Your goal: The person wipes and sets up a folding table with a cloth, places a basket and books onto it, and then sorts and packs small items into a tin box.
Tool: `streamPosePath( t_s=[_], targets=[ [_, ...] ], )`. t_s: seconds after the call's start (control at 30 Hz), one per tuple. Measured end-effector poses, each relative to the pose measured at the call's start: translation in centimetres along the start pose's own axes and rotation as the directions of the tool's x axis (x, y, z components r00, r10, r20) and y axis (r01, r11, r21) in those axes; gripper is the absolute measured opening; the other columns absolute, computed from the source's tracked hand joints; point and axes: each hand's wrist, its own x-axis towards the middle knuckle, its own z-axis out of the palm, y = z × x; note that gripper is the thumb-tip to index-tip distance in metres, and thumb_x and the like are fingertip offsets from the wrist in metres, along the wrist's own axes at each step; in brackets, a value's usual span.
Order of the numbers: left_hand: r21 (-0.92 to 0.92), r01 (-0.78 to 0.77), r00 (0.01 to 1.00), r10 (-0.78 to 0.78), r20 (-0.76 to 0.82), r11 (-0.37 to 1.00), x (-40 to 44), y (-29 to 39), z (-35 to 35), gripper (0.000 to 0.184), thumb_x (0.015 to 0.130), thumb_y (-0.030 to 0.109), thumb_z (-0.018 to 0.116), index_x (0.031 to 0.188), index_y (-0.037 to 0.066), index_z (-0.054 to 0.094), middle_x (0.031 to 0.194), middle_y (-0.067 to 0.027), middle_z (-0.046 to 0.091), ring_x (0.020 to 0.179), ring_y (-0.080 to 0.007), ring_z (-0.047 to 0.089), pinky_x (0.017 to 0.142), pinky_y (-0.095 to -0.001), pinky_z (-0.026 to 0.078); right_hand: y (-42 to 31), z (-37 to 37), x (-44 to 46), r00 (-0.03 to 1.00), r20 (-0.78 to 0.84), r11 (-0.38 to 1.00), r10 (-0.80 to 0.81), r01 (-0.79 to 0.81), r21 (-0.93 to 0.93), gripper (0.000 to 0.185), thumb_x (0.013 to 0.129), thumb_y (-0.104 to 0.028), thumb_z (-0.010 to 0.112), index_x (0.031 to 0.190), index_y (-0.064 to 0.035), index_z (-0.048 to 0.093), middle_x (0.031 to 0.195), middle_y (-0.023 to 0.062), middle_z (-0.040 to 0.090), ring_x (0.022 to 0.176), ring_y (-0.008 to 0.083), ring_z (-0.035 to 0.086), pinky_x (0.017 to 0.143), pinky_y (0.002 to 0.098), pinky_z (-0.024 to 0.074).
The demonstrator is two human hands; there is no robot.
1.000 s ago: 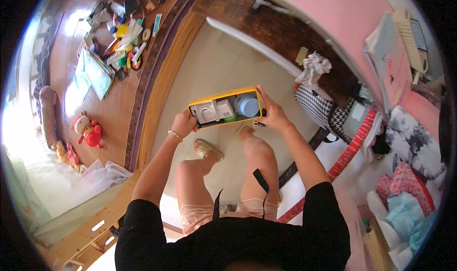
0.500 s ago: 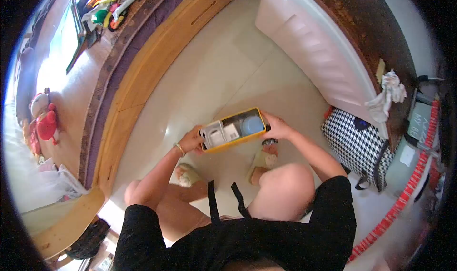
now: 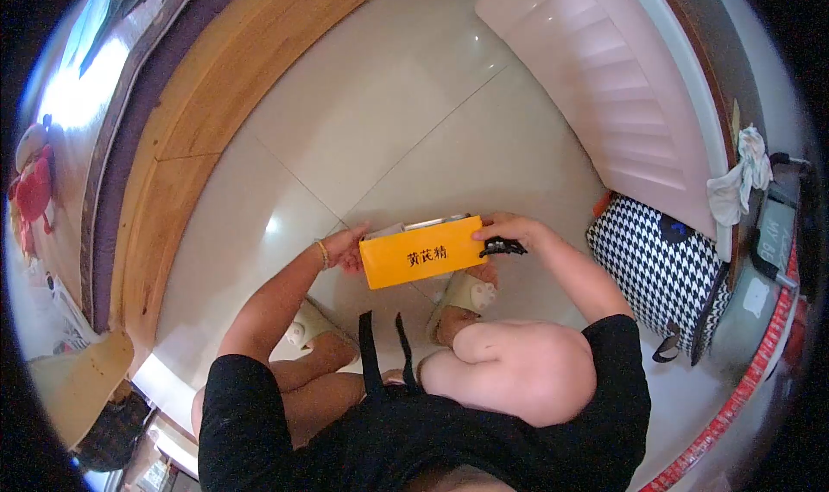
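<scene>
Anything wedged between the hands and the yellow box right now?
Nothing visible. The left hand holds the left end of the yellow box, the right hand its right end. A black item shows just below the right hand; whether it touches the box is unclear.

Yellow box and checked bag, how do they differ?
The yellow box has black characters on its facing side; the checked bag is patterned black and white. The box is held; the bag is untouched. The box looks smaller than the bag. Both show black.
</scene>
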Motion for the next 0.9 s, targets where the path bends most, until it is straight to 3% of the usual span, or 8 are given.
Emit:
streamPosePath(
  t_s=[0.13,0.23,0.33,0.43,0.6,0.73,0.83,0.9],
  targets=[
    [0.097,0.019,0.994,-0.009,-0.105,0.995,-2.0,1.2,1.3,0.084,0.077,0.074,0.019,0.102,0.004,0.058,0.084,-0.0146,0.061,0.07,-0.0229,0.059,0.062,-0.0347,0.049,0.6,-0.6,1.0,0.993,0.012,0.993,-0.119,0.119,-0.022,0.051,0.072,-0.033,0.069,0.113,-0.006,0.055,0.093,0.0017,0.061,0.074,0.009,0.057,0.057,0.0225,0.047],
    [0.149,-0.076,0.915,0.128,-0.383,0.986,-1.5,0.9,2.8,0.085,0.077,0.074,0.02,0.109,0.003,0.054,0.098,-0.0175,0.058,0.084,-0.0273,0.059,0.069,-0.0404,0.049,-0.4,0.1,-0.6,0.999,0.03,0.999,-0.035,0.035,0.011,0.052,0.072,-0.037,0.068,0.111,-0.0047,0.055,0.089,0.001,0.061,0.071,0.0088,0.057,0.054,0.0223,0.0464],
    [0.002,-0.236,0.88,0.214,-0.424,0.972,-2.1,0.8,4.0,0.085,0.078,0.072,0.022,0.116,0.002,0.05,0.1,-0.0176,0.058,0.081,-0.0283,0.061,0.062,-0.0407,0.051,0.6,-0.2,0.2,0.999,0.041,1.0,-0.024,0.023,0.014,0.05,0.073,-0.044,0.066,0.104,-0.0058,0.058,0.078,0.0007,0.061,0.06,0.0093,0.056,0.048,0.0228,0.0452],
    [0.225,-0.324,0.7,0.393,-0.597,0.919,-2.3,1.1,5.0,0.081,0.079,0.07,0.022,0.117,0.003,0.048,0.095,-0.0165,0.06,0.07,-0.0263,0.062,0.051,-0.0352,0.051,0.6,-0.3,0.0,0.994,-0.052,0.991,0.097,-0.092,0.099,0.045,0.075,-0.051,0.061,0.097,-0.0117,0.061,0.074,0.0003,0.062,0.054,0.0098,0.054,0.044,0.0241,0.0437],
    [0.086,-0.218,0.893,0.234,-0.386,0.972,-3.1,3.4,4.0,0.076,0.079,0.071,0.018,0.11,0.012,0.054,0.082,-0.0106,0.062,0.056,-0.0197,0.058,0.042,-0.0293,0.046,0.6,0.0,0.2,0.995,-0.1,0.997,0.011,-0.004,0.071,0.056,0.077,-0.065,0.045,0.096,-0.0147,0.062,0.071,-0.0003,0.061,0.047,0.0083,0.049,0.038,0.0229,0.0384],
    [0.011,-0.062,0.965,0.063,-0.254,0.998,-2.7,4.3,1.9,0.074,0.077,0.073,0.019,0.101,0.016,0.059,0.068,-0.0073,0.062,0.047,-0.017,0.054,0.04,-0.0304,0.044,-0.5,0.5,0.2,0.974,-0.225,0.998,-0.017,0.03,0.052,0.066,0.08,-0.068,0.034,0.099,-0.0103,0.059,0.068,0.0033,0.06,0.044,0.0099,0.051,0.034,0.0214,0.0373],
    [-0.212,-0.019,0.989,-0.013,-0.146,0.977,-2.6,4.4,1.7,0.074,0.077,0.073,0.019,0.098,0.016,0.06,0.067,-0.0075,0.062,0.045,-0.017,0.053,0.037,-0.0278,0.04,-0.6,-0.5,0.1,0.992,-0.087,0.991,-0.093,0.101,0.092,0.068,0.08,-0.068,0.031,0.101,-0.0102,0.059,0.072,0.0046,0.063,0.05,0.0099,0.057,0.034,0.0213,0.037],
    [-0.26,-0.047,0.994,0.02,-0.108,0.964,-1.9,3.7,1.6,0.075,0.077,0.074,0.018,0.1,0.016,0.06,0.068,-0.0073,0.062,0.045,-0.0167,0.053,0.036,-0.0255,0.038,-1.4,-0.2,-1.0,0.982,-0.171,0.996,-0.074,0.082,0.035,0.068,0.081,-0.068,0.029,0.104,-0.0103,0.058,0.074,0.0046,0.064,0.052,0.0103,0.059,0.034,0.021,0.0365]
  ],
)
